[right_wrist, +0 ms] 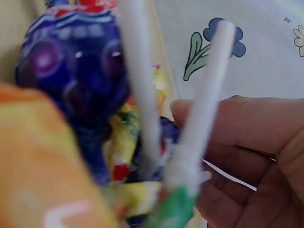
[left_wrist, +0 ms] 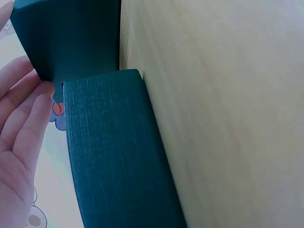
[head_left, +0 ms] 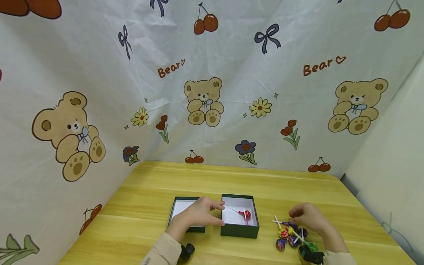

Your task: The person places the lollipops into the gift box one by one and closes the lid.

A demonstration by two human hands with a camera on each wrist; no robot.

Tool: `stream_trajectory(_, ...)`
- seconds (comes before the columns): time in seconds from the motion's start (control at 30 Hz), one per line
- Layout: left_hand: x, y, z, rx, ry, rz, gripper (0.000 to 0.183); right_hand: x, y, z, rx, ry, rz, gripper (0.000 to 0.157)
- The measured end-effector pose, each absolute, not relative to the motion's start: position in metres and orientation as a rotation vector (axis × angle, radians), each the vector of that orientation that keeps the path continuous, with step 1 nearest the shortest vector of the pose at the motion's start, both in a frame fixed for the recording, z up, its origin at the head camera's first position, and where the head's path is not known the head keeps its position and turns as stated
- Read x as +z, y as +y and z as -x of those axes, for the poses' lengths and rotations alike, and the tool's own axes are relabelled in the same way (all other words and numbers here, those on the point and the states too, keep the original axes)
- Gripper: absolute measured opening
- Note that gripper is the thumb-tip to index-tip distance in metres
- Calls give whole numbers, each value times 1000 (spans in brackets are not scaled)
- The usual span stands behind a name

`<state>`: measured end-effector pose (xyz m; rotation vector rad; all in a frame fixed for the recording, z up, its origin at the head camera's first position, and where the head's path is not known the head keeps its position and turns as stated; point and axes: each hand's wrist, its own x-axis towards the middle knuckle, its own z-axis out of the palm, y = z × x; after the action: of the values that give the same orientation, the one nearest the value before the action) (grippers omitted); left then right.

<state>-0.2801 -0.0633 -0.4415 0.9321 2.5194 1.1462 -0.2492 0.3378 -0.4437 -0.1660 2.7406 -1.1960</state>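
Note:
My left hand point(head_left: 203, 212) reaches over the lid and touches the left side of the dark green box point(head_left: 239, 231). In the left wrist view its extended fingers point(left_wrist: 28, 114) lie against the box wall point(left_wrist: 71, 42). Two red-wrapped lollipops point(head_left: 247, 215) lie inside the white interior. My right hand point(head_left: 309, 219) is at the pile of lollipops point(head_left: 283, 234), its bent fingertips right at a purple-wrapped lollipop point(head_left: 287, 223). In the right wrist view sticks and wrappers partly cover the fingertips, and I cannot tell whether they pinch it.
The green lid point(head_left: 181, 206), white inside, lies left of the box, partly hidden by my left forearm. Purple, yellow and green lollipops point(head_left: 310, 246) crowd around my right wrist. The wooden table point(head_left: 232, 176) meets a bear-printed cloth point(head_left: 225, 143) at the back.

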Motion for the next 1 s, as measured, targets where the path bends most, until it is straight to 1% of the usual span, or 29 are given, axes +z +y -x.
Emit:
stream_trajectory(0.47,-440,-63,279,1139,2515,-906,51,-450,342,251,-1149,2704,219,16)
stream_trajectory(0.63,-441,-63,280,1138,2514,-914,51,-449,340,249,-1154,2703,200,10)
stream_trajectory(0.83,-440,-63,281,1132,2515,-921,51,-446,338,249,-1136,2725,189,8)
stream_trajectory(1.0,-440,-63,281,1114,2518,-919,51,-444,335,249,-1115,2755,114,8)
